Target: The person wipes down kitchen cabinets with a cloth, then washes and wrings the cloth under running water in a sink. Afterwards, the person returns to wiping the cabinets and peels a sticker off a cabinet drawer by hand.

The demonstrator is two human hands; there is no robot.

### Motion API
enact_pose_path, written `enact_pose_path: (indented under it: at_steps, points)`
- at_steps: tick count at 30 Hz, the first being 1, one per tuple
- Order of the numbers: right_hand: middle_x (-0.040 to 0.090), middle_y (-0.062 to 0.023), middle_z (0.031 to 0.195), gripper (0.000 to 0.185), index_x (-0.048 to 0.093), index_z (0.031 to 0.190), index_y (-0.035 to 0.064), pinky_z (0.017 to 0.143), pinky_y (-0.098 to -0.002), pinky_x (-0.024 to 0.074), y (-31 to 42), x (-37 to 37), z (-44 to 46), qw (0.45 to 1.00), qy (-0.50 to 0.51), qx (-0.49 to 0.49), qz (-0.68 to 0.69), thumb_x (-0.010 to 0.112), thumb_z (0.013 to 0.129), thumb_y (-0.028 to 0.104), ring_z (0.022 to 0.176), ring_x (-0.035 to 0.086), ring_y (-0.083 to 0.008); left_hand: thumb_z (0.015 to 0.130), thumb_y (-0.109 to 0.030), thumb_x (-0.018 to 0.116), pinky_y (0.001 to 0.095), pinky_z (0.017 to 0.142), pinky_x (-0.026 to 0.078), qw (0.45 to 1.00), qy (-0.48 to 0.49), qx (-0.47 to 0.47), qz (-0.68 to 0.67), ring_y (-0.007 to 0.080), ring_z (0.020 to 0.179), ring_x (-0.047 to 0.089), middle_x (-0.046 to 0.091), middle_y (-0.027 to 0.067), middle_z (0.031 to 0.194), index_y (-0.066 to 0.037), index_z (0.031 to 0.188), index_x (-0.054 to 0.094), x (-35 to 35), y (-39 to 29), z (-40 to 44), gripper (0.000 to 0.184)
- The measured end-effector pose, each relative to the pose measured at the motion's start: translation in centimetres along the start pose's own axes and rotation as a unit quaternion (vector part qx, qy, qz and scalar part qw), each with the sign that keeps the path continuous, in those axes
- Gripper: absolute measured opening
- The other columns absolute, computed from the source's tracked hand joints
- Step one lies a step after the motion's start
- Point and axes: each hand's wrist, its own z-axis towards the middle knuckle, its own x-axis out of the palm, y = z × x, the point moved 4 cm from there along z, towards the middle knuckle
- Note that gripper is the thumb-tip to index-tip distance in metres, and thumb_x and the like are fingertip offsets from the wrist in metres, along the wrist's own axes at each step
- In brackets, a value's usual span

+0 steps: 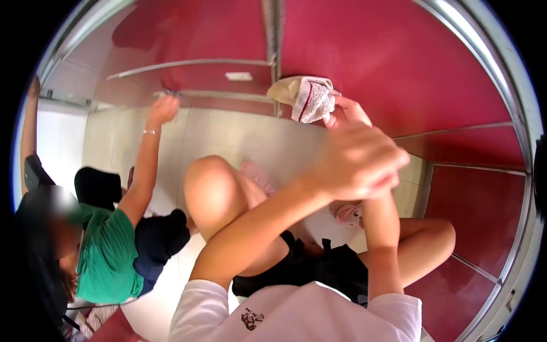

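Note:
A white and beige cloth (312,101) with a dark red stripe is pinched in the fingers of my right hand (348,113), against the lower part of the red panel. My left hand (364,162) crosses over my right wrist and hides part of it. Its fingers are curled and blurred by motion; whatever they may hold is hidden.
Glossy red panels (387,51) with metal frames stand ahead and to the right. On the left, a person in a green shirt (111,256) reaches one hand (165,108) to the panel's lower rail, holding a small item. Pale floor tiles (219,128) lie below.

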Motion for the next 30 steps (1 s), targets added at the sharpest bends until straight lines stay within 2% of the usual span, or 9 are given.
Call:
enact_pose_path:
  at_steps: [4,9,14,17,19,20,24,28,30]
  points:
    - [0.064,-0.0170,0.109,0.028,0.052,0.117,-0.0065,0.089,-0.0390,0.0553,4.7,8.1,-7.2,0.975,0.168,-0.050,0.140,0.047,0.094,0.010,0.101,0.064,-0.0253,0.079,-0.002,0.049,0.0317,0.059,0.043,0.979,-0.198,0.004,-0.046,0.0185,0.057,0.051,0.056,0.0095,0.066,0.001,0.082,0.054,-5.6,0.4,-2.1,0.007]
    - [0.061,-0.0110,0.116,0.041,0.049,0.126,-0.0009,0.084,-0.0306,0.0523,8.3,13.2,-17.0,0.961,0.101,-0.193,-0.173,0.051,0.085,-0.004,0.100,0.062,-0.0173,0.084,-0.009,0.041,0.0310,0.070,0.042,0.978,-0.204,-0.039,-0.023,0.0165,0.072,0.050,0.054,0.0120,0.080,0.002,0.082,0.048,-4.4,-2.5,-0.5,0.014]
    - [0.060,-0.0048,0.118,0.060,0.045,0.134,0.0038,0.079,-0.0253,0.0497,6.2,11.5,-23.0,0.934,0.040,-0.253,-0.250,0.056,0.077,-0.011,0.101,0.059,-0.0132,0.095,-0.042,0.038,0.0363,0.089,0.045,0.851,-0.147,-0.441,-0.242,0.0206,0.100,0.057,0.061,0.0106,0.102,-0.002,0.114,0.052,-0.2,-1.6,-2.2,0.046]
    - [0.061,-0.0044,0.115,0.057,0.047,0.131,0.0033,0.078,-0.0269,0.0506,4.9,5.7,-22.7,0.948,0.045,-0.191,-0.249,0.055,0.077,-0.011,0.098,0.059,-0.0144,0.093,-0.062,0.030,0.0548,0.076,0.057,0.462,-0.048,-0.656,-0.595,0.0307,0.107,0.062,0.058,0.0134,0.126,-0.009,0.135,0.045,5.0,-3.7,-4.8,0.070]
    - [0.060,-0.0073,0.113,0.049,0.056,0.120,0.0024,0.079,-0.0304,0.0516,5.2,4.2,-22.7,0.884,0.072,-0.259,-0.382,0.055,0.072,-0.010,0.097,0.061,-0.0203,0.091,-0.066,0.029,0.0546,0.071,0.058,0.474,-0.006,-0.644,-0.600,0.0313,0.104,0.063,0.057,0.0131,0.127,-0.011,0.136,0.045,5.8,-3.3,-4.7,0.072]
    - [0.054,-0.0128,0.121,0.048,0.063,0.112,0.0047,0.085,-0.0361,0.0518,6.5,4.4,-23.1,0.649,0.089,-0.394,-0.645,0.059,0.065,-0.009,0.109,0.057,-0.0290,0.090,-0.069,0.028,0.0543,0.066,0.058,0.484,0.031,-0.632,-0.604,0.0319,0.102,0.064,0.057,0.0127,0.128,-0.013,0.136,0.045,5.5,-3.1,-4.6,0.075]
    - [0.035,-0.0183,0.143,0.055,0.065,0.115,0.0102,0.109,-0.0490,0.0336,5.3,3.4,-22.6,0.474,0.073,-0.391,-0.785,0.065,0.061,-0.003,0.137,0.030,-0.0387,0.094,-0.061,0.034,0.0482,0.101,0.046,0.557,0.018,-0.623,-0.550,0.0303,0.126,0.049,0.047,0.0153,0.140,-0.006,0.143,0.036,5.7,-1.6,-2.7,0.074]
    - [0.020,-0.0212,0.154,0.062,0.053,0.135,0.0112,0.114,-0.0501,0.0261,5.4,1.5,-22.3,0.547,0.078,-0.363,-0.751,0.068,0.075,0.009,0.144,0.015,-0.0413,0.100,-0.030,0.045,0.0405,0.111,0.035,0.722,-0.007,-0.557,-0.411,0.0266,0.131,0.044,0.043,0.0139,0.144,-0.004,0.146,0.033,6.6,0.2,-2.9,0.054]
    - [0.019,-0.0229,0.154,0.080,0.027,0.148,0.0074,0.115,-0.0461,0.0243,6.3,0.5,-21.1,0.771,0.003,-0.388,-0.505,0.070,0.083,0.025,0.144,0.016,-0.0410,0.100,-0.023,0.046,0.0406,0.112,0.032,0.778,-0.014,-0.547,-0.309,0.0250,0.134,0.041,0.042,0.0140,0.145,-0.003,0.145,0.034,6.7,-0.8,-2.0,0.050]
